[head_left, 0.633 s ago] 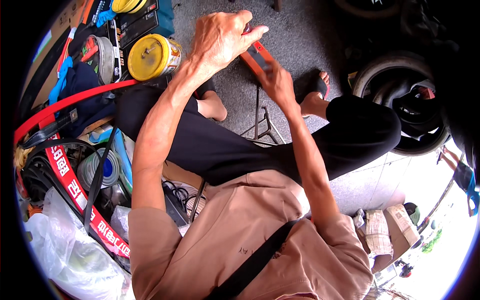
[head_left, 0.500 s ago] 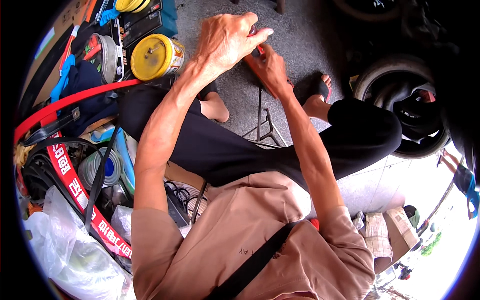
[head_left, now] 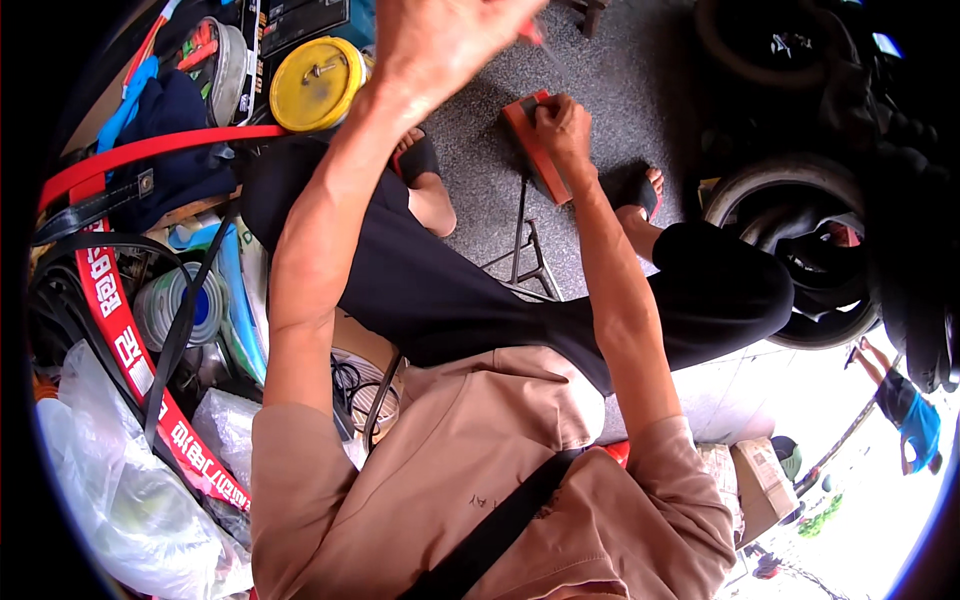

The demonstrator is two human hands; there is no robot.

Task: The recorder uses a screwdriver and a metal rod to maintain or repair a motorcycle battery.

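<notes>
At the top edge, partly cut off, my left hand [head_left: 450, 45] is closed round a red-handled screwdriver [head_left: 532, 32]. Its thin shaft points down and to the right, blurred against the floor. Below it and to the right, my right hand [head_left: 566, 130] has its fingers curled onto a long orange-red block-shaped piece [head_left: 537, 155] with a dark upper face. That piece is tilted above the grey floor between my feet, and the screwdriver's shaft is apart from it. What exactly the orange piece is, I cannot tell.
A yellow-lidded bucket [head_left: 316, 85] stands left of my left arm. Red strapping [head_left: 130, 345], a clear plastic bag [head_left: 130, 490] and jars [head_left: 185, 310] crowd the left side. A metal stand [head_left: 530, 255] is between my legs. Wheels [head_left: 780, 250] lie at right; a person [head_left: 905, 420] is beyond.
My left hand has moved up and away from the orange piece, carrying the screwdriver with it. My right hand and the orange piece have shifted slightly, showing more of the piece.
</notes>
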